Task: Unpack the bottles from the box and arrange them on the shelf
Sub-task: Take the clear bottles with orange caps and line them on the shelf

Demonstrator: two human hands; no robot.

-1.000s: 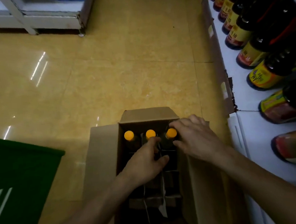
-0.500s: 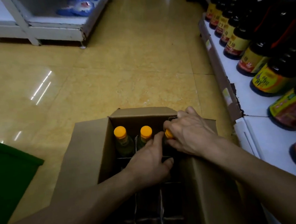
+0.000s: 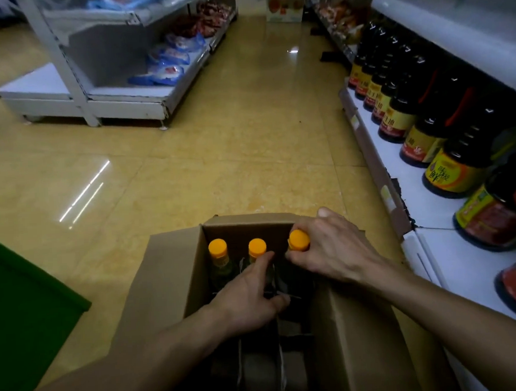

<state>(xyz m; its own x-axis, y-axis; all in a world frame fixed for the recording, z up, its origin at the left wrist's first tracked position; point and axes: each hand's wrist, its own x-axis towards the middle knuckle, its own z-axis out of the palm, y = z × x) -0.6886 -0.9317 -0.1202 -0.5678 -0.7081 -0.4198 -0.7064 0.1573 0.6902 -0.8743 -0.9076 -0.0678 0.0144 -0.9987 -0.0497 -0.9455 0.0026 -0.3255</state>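
An open cardboard box (image 3: 171, 279) stands on the floor with dividers inside. Three bottles with orange caps stand along its far wall: the left bottle (image 3: 218, 252), the middle bottle (image 3: 257, 247) and the right bottle (image 3: 298, 240). My right hand (image 3: 329, 248) grips the right bottle by its neck, just under the cap. My left hand (image 3: 250, 295) reaches into the box and curls round the middle bottle below its cap. The bottles' lower parts are hidden in the dark box.
A white shelf (image 3: 426, 203) runs along the right, lined with several dark sauce bottles (image 3: 454, 171). Another white shelving unit (image 3: 117, 92) with blue packets stands at the far left. A green object (image 3: 19, 315) lies at the left. Yellow tiled floor lies between.
The view has tilted up to show the aisle. The right bottle's cap now shows clear of my right hand, which holds it lower on the neck.
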